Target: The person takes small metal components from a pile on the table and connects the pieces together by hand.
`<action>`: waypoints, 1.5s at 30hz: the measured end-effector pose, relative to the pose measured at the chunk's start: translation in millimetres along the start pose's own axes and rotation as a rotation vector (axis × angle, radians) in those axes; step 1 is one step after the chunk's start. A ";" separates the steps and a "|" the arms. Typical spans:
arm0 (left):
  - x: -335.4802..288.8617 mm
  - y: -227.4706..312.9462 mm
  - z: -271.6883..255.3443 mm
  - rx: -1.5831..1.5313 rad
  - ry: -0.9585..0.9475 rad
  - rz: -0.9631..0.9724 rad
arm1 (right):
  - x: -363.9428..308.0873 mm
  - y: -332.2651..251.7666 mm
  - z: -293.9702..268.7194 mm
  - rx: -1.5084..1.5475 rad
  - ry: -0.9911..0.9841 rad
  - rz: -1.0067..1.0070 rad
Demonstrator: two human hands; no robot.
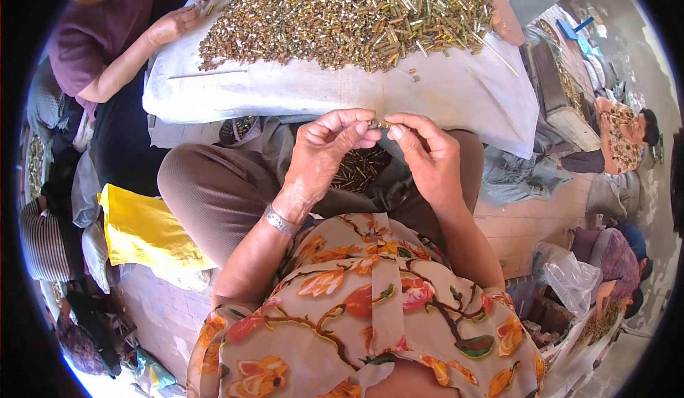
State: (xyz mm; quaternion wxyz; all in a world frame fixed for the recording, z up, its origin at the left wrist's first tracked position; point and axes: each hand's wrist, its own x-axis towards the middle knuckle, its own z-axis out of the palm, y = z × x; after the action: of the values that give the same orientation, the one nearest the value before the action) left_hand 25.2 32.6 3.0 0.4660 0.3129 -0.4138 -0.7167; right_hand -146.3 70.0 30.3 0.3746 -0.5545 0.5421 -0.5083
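Note:
My left hand (322, 147), with a silver band at its wrist, pinches a small brass-coloured metal piece (372, 123) between thumb and fingertips. Facing it, my right hand (432, 154) is closed in a pinch on another small brass-coloured metal piece (385, 124). The two pieces meet or nearly meet; their exact shape is too small to tell. Both hands are raised over my lap, just short of the table's near edge. Below them, between my knees, many slim metal pieces (362, 168) lie in a dark hollow or container, partly hidden by my hands.
A large heap of short and long brass-coloured metal parts (335, 27) covers the far part of the white-covered table (299, 91). Thin sticks lie on the cover. At the left a co-worker's hands (178, 24) handle parts. A yellow cloth (146, 227) lies left; other people sit right.

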 end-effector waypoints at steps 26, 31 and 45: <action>-16.6 11.4 -10.7 -0.351 -0.421 -0.148 | -11.3 -15.1 -8.0 0.387 -0.366 0.252; -15.2 -7.1 -17.5 -0.426 -0.417 -0.176 | -13.8 -6.9 -7.7 0.599 -0.402 0.404; -1.1 -41.7 -18.7 -0.654 -0.306 -0.169 | -5.6 2.1 9.2 0.574 -0.198 0.387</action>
State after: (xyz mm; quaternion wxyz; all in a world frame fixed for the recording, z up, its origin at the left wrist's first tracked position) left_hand 24.2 37.2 -42.4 0.4135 0.0698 -0.2003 -0.8854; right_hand -137.3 74.0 25.5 0.6552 -0.3602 0.4331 -0.5033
